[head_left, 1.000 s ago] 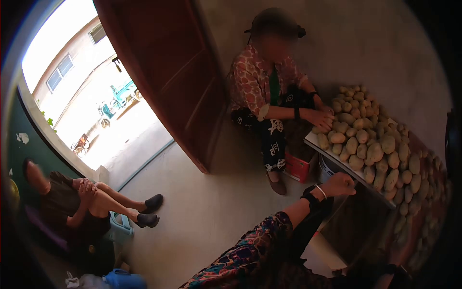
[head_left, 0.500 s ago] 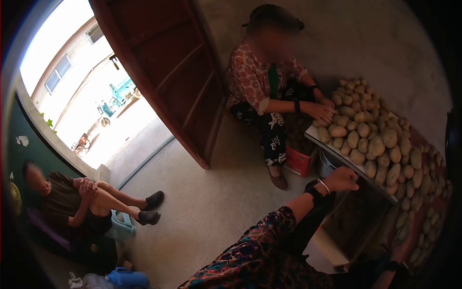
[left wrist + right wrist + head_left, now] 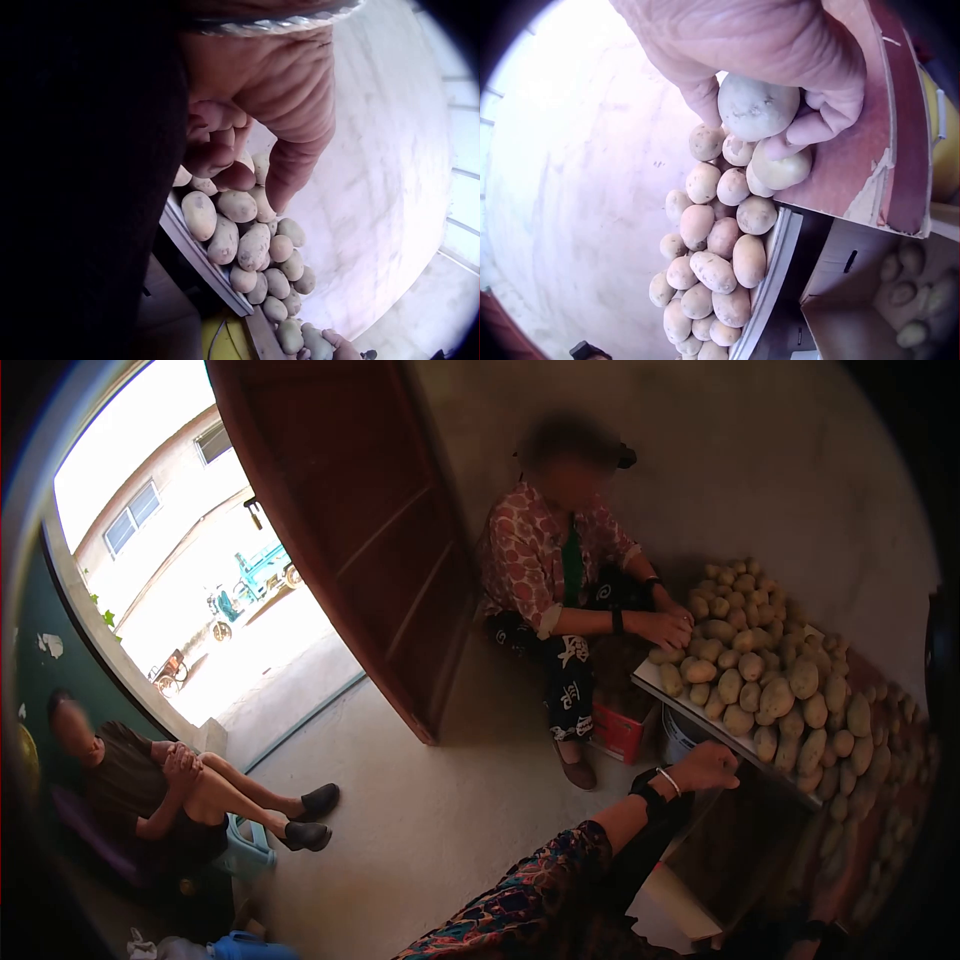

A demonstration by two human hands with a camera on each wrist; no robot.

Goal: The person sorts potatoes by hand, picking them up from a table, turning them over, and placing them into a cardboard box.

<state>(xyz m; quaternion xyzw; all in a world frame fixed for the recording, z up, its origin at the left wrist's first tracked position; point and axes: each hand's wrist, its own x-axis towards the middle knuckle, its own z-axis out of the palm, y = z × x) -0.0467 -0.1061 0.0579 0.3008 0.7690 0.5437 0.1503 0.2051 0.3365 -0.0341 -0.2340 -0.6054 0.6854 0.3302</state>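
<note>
Beside the near edge of the white board [image 3: 690, 702], my left hand [image 3: 705, 768] hangs with loosely bent fingers and holds nothing. The left wrist view has this hand [image 3: 262, 97] over potatoes [image 3: 254, 246], its thumb pointing down. My right hand [image 3: 757, 45] grips a large pale potato [image 3: 757, 106] between thumb and fingers, and its fingertips touch a yellowish potato [image 3: 782, 166] just below. In the head view the right hand [image 3: 832, 890] is dim at the lower right, beside the potato heap [image 3: 775, 690].
A seated person [image 3: 570, 580] rests both hands at the heap's far left end. Below the board are a red box [image 3: 617, 730] and a bucket [image 3: 680, 738]. An open cardboard box [image 3: 855, 330] holds several potatoes. Another person [image 3: 150, 790] sits by the open door [image 3: 350, 530].
The head view first shifted down, then back up, so the scene sits lower than half a second ago. My left hand has stayed beside the board's edge.
</note>
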